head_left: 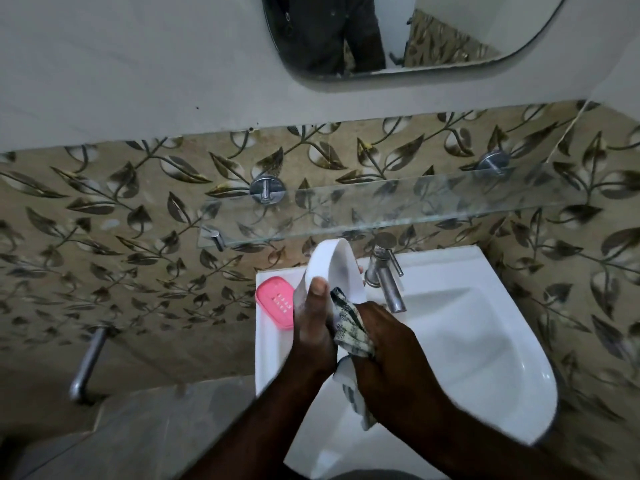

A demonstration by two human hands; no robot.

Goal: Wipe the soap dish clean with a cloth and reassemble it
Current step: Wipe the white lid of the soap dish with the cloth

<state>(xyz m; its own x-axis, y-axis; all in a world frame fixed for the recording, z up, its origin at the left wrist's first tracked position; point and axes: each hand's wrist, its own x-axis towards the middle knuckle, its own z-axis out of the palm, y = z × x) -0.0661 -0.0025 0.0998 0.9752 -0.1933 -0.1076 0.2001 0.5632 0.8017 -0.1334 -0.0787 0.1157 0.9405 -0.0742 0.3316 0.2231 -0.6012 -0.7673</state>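
Note:
My left hand (313, 327) grips the white soap dish base (332, 268), held upright on edge over the basin's back rim, thumb on its outer face. My right hand (384, 341) holds a bunched checked cloth (349, 330) pressed against the lower inside of the base; the cloth's tail hangs down between my wrists. The pink slotted insert (275, 301) of the dish lies flat on the sink's left back corner, just left of my left hand.
The white sink (485, 341) has a steel tap (384, 275) right beside the held dish. A glass shelf (381, 209) juts out above it on steel pegs. A mirror (398, 32) hangs higher up. A steel pipe (88, 365) sticks out at the left.

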